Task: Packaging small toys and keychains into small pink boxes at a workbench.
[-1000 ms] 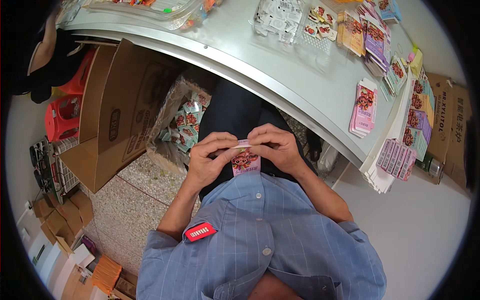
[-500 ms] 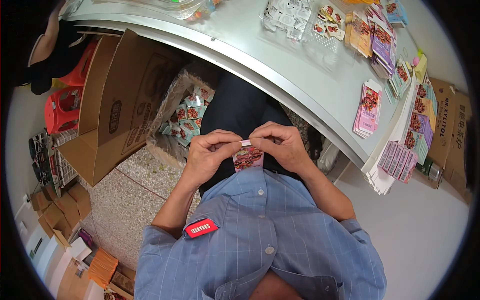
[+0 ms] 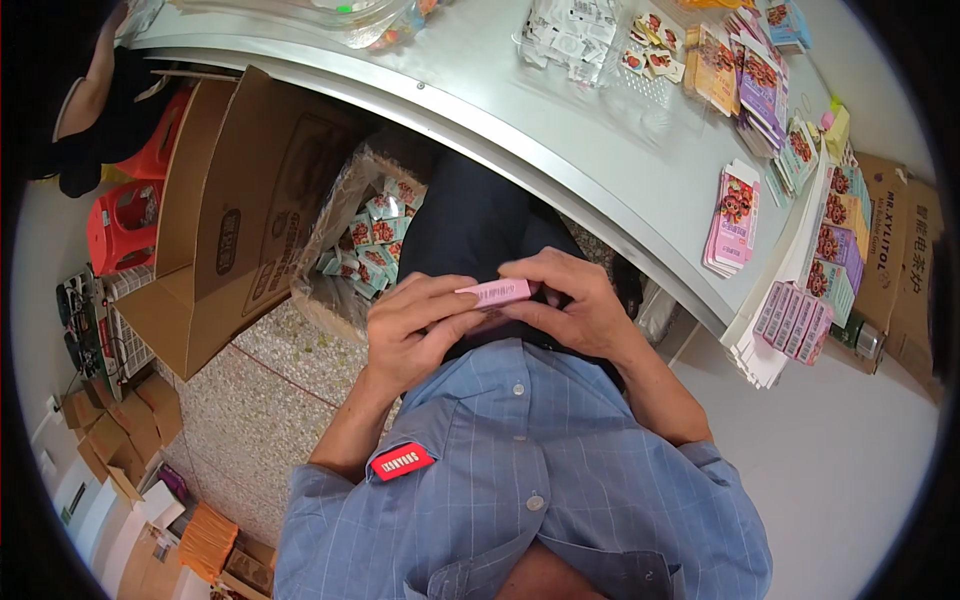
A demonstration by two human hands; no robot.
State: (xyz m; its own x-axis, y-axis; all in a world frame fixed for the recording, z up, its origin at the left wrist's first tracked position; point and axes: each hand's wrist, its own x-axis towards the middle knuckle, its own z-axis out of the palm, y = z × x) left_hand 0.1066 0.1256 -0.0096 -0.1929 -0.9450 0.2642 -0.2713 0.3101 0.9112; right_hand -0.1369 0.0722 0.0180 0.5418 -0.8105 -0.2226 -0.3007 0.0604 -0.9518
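Over my lap, a small pink carton is held between my two hands, one narrow printed side turned up. My left hand closes on its left end, fingers above and thumb below. On the right end, my right hand pinches it between thumb and fingers. Flat pink cartons lie fanned in a stack on the table to the right. A row of filled-out pink boxes stands beyond the table's right edge.
The grey-white table curves ahead of me, bearing a clear tray of white sachets and purple cartons. By my left leg stands a lined box holding green packets, beside a large open cardboard box. A person's arm shows upper left.
The pink carton has been tipped, so its narrow side now faces up instead of its picture face. My fingers have shifted from its top edge to its two ends.
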